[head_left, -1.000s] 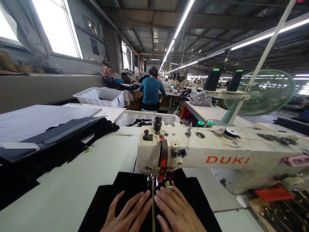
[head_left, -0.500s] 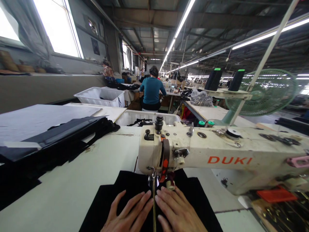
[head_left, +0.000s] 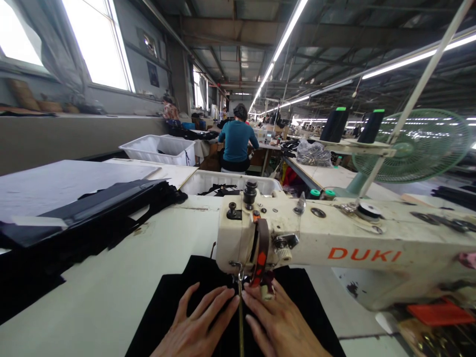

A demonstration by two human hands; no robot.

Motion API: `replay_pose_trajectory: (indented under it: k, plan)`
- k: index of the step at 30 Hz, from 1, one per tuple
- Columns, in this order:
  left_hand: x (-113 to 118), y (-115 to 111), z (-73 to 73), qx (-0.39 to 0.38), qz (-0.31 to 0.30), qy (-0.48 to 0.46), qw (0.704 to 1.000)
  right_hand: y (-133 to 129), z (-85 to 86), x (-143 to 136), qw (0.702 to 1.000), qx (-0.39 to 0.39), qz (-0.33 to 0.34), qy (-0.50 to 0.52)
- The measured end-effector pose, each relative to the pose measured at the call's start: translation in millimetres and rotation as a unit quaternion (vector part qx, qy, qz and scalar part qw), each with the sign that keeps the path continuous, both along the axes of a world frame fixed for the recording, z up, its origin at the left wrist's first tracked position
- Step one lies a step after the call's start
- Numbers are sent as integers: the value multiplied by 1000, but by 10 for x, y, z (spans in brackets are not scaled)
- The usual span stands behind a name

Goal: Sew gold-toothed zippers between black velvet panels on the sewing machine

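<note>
Black fabric (head_left: 163, 307) lies flat under the needle area of a white sewing machine (head_left: 312, 238) marked DUKI. My left hand (head_left: 203, 317) rests on it left of a narrow brass-coloured strip (head_left: 241, 317), fingers spread and pressing down. On the strip's other side, my right hand (head_left: 278, 317) lies on the same fabric with its fingers stretched toward the presser foot; their tips are close to the strip and partly behind a small pale part hanging from the machine head. The needle itself cannot be made out.
Stacked black fabric pieces (head_left: 92, 213) lie at the left. Behind the machine are a white bin (head_left: 260, 184), thread cones (head_left: 334, 125) and a green fan (head_left: 412, 146). A person in a teal top (head_left: 236, 141) sits further ahead. A red tray (head_left: 441, 313) is at the right.
The fabric has moved slightly forward under the machine head, with both hands still flat on it. The right fingers are a little nearer the presser foot. The view has shifted slightly.
</note>
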State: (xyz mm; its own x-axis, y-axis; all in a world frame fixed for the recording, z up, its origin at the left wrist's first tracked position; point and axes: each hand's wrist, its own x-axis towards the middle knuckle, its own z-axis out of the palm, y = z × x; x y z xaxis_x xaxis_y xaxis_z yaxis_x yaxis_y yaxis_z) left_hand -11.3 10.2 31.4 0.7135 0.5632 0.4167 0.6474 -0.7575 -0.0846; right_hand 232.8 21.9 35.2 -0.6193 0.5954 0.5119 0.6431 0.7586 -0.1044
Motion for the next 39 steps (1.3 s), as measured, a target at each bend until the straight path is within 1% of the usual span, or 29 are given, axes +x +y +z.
replay_pose_trajectory:
  k: [4, 8, 10, 13, 16, 20, 22, 23, 25, 27, 29, 30, 32, 34, 36, 39]
  plan:
    - [-15, -6, -24, -5, -1, 8, 1000, 8, 2, 2, 1000, 7, 6, -9]
    - [-40, 0, -62, -25, -3, 17, 1000, 32, -28, -11, 999, 32, 11, 0]
    - [-35, -6, -44, -36, -3, 23, 999, 38, -32, -13, 999, 42, 15, 3]
    - [1, -27, 39, -44, 8, 17, 999, 35, -6, -4, 999, 44, 10, -2]
    - [37, -35, 119, -54, 29, 9, 998, 34, 32, -1, 1000, 12, -1, -3]
    - [44, -65, 151, -114, 30, 28, 993, -9, 88, -33, 998, -56, -12, -3]
    - [51, -180, 158, -128, 45, 35, 990, -124, 125, -38, 996, -85, -25, -21]
    - [59, -279, 164, -125, 47, 36, 990, -219, 144, -31, 994, -104, -32, -29]
    - [76, -543, 176, -114, 26, 33, 993, -482, 173, -2, 988, -147, -39, -34]
    - [83, -834, 158, -99, -12, 18, 995, -798, 165, 30, 983, -179, -19, -29]
    - [78, -1061, 99, -67, -27, -12, 997, -1087, 106, 41, 986, -168, 10, -17]
    - [72, -1131, 62, -54, -24, -27, 998, -1201, 64, 34, 988, -151, 17, -10]
    - [49, -1189, 4, -46, -19, -51, 997, -1354, -13, -8, 993, -117, 9, 12]
    - [12, -1179, -11, -57, -12, -77, 995, -1420, -51, -73, 993, -112, -14, 34]
    - [-32, -1159, 8, -72, -7, -97, 993, -1427, -46, -128, 992, -113, -24, 51]
    - [-76, -1164, 38, -76, -13, -99, 992, -1380, -3, -126, 995, -89, -15, 48]
